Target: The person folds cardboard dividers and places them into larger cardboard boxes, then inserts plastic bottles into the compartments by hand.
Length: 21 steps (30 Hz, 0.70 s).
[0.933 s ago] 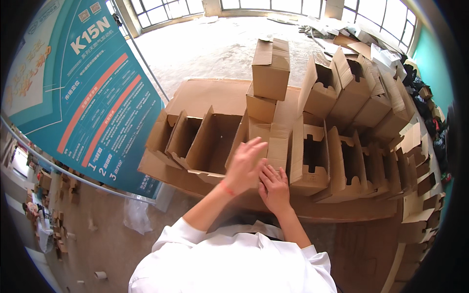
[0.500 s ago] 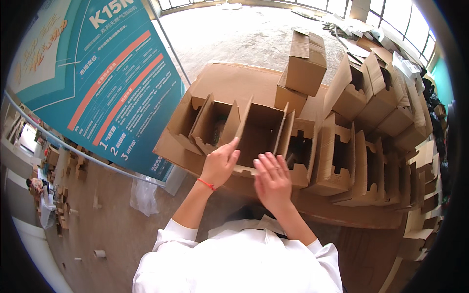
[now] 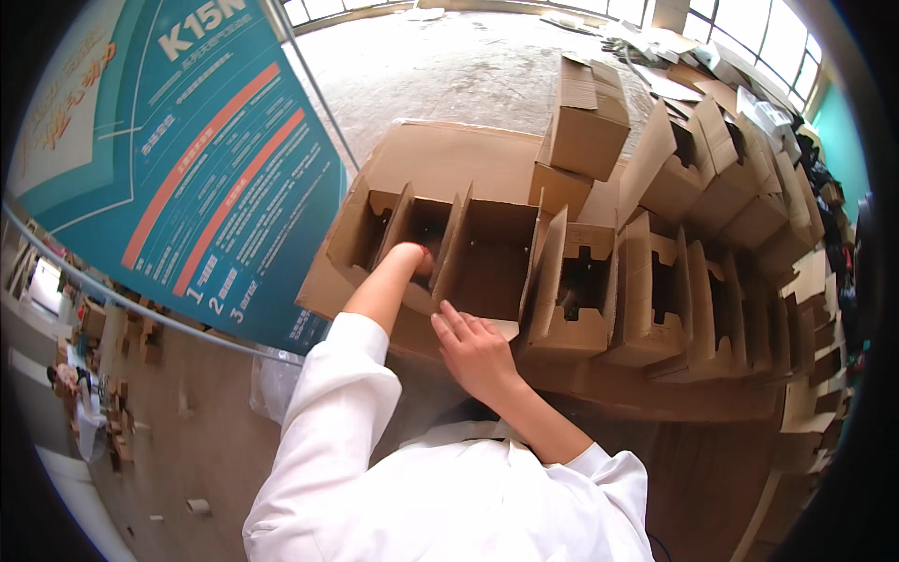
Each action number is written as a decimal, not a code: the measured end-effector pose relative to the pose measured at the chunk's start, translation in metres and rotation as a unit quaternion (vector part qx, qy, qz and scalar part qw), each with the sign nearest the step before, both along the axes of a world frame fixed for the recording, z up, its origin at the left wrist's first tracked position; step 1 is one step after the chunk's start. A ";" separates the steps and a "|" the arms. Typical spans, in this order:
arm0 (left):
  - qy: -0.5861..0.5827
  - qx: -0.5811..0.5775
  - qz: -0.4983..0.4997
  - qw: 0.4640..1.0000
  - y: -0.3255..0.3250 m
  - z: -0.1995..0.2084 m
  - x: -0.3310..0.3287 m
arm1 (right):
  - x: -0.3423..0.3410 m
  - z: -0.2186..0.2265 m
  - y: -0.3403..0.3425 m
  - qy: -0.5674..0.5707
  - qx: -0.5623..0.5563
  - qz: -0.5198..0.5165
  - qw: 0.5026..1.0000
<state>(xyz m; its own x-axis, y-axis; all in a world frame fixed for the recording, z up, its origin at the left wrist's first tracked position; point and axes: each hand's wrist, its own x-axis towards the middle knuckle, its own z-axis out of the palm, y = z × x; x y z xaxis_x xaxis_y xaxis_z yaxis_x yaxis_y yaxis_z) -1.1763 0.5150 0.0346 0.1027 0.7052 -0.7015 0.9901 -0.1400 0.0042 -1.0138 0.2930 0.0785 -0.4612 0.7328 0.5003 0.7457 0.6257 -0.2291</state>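
My left hand (image 3: 417,259) reaches down into the second open cardboard box (image 3: 433,212) from the left. Its fingers are hidden behind the box walls; a red string shows at the wrist. Just to the right stands a wider open box (image 3: 489,251) with a bare-looking inside. At the near left corner of that box lies my right hand (image 3: 476,354), palm down, fingers stretched out and holding nothing. The leftmost open box (image 3: 371,225) is beside the one I reach into. Right of the wide box, another open box (image 3: 565,323) has something dark inside that I cannot make out.
The boxes stand on a large cardboard surface (image 3: 449,155). More open boxes (image 3: 654,286) line up to the right. Two closed boxes (image 3: 588,122) are stacked at the back. A teal printed banner (image 3: 220,187) on a metal frame stands left. A clear plastic bag (image 3: 272,386) lies below it.
My left hand has moved from the wide box's near left corner into the box on its left. My right hand has shifted left to that corner.
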 end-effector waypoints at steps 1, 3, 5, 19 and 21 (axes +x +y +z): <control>0.001 -0.002 0.008 1.000 0.002 -0.011 -0.001 | -0.001 0.000 0.000 0.003 0.019 -0.003 1.000; -0.009 0.015 0.026 1.000 0.004 -0.028 -0.006 | -0.002 -0.001 -0.004 -0.001 0.011 -0.003 1.000; -0.027 0.024 0.000 0.999 0.019 -0.050 0.021 | 0.008 -0.014 0.001 -0.006 0.004 -0.048 0.999; -0.055 0.141 0.017 0.988 0.011 -0.033 0.002 | -0.005 0.012 0.017 -0.053 0.051 -0.071 0.995; -0.023 0.094 -0.032 0.995 0.012 -0.009 -0.001 | -0.006 0.015 0.026 -0.054 0.056 -0.066 0.995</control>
